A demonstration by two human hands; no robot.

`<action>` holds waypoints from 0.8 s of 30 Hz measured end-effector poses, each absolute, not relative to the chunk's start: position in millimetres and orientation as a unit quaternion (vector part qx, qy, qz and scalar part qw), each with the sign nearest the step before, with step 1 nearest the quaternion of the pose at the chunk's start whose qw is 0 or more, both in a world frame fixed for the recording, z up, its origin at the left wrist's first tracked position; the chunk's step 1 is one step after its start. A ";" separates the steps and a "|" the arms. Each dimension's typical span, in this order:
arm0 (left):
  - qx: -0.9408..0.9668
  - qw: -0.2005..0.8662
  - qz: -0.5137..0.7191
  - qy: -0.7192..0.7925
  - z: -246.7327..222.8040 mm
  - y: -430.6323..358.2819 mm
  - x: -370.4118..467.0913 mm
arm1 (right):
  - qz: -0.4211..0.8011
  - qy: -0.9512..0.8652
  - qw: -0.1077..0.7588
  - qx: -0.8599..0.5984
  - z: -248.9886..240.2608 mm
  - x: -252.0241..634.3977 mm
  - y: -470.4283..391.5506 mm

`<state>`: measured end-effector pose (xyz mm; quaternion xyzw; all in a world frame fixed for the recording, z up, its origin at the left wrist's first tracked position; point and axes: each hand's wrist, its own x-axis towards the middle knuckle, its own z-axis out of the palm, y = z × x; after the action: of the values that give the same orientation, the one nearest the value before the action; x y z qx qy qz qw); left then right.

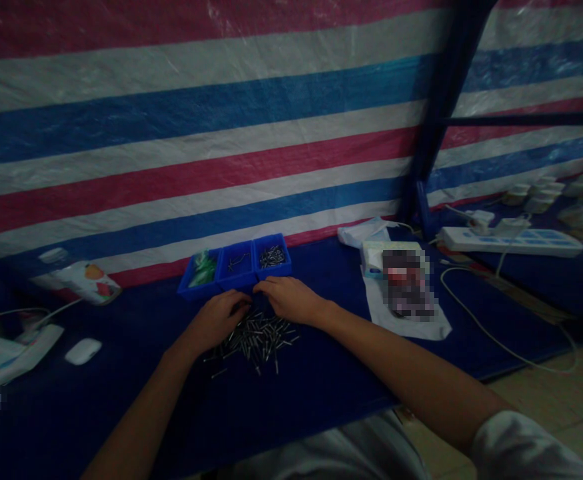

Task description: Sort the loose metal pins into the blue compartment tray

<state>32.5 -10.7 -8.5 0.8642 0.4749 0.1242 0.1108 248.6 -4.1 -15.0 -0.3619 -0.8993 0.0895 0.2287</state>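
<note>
A loose pile of thin metal pins, like nails or rivets, lies on the blue tabletop. At the pile's left edge, my left hand is closed, its fingers curled inward and thumb low. My right hand is over the pile's far side, fingers bent and drawn together. Anything between the fingertips of either hand is too small and dark to make out. Just beyond stand three joined blue bins: a left bin with a green plastic bag, a middle bin with a few pins, and a right bin with many small metal pieces.
On the right are a tissue pack, a blurred-out item on white paper and a power strip with a looping cable. A clear jar and a white case are left. Striped sheeting hangs behind.
</note>
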 end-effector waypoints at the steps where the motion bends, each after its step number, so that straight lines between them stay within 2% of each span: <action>1: 0.864 0.112 0.125 0.474 -9.0 -10.3 32.2 | 0.103 -0.894 0.242 -0.363 -14.9 247.8 -3.4; 4: 0.861 0.113 0.130 0.478 -10.3 -9.6 31.7 | 0.178 -0.856 0.319 -0.365 -13.1 243.8 -0.6; 8: 0.859 0.112 0.126 0.484 -9.9 -10.1 32.6 | 0.377 -0.710 0.458 -0.379 -5.7 239.7 5.0; 10: 0.860 0.112 0.128 0.482 -9.3 -10.6 33.3 | 0.445 -0.629 0.499 -0.397 -1.4 240.8 8.7; 17: 0.861 0.104 0.125 0.482 -8.4 -11.4 33.8 | 0.562 -0.492 0.472 -0.467 -3.0 250.3 21.2; 24: 0.856 0.096 0.139 0.489 -7.4 -10.6 31.0 | 0.564 -0.478 0.478 -0.474 -2.8 251.7 19.4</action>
<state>31.0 -10.6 -7.4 0.8561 0.4885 0.1386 0.0962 251.7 19.4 -2.8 -0.4742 -0.4777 0.5641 0.4784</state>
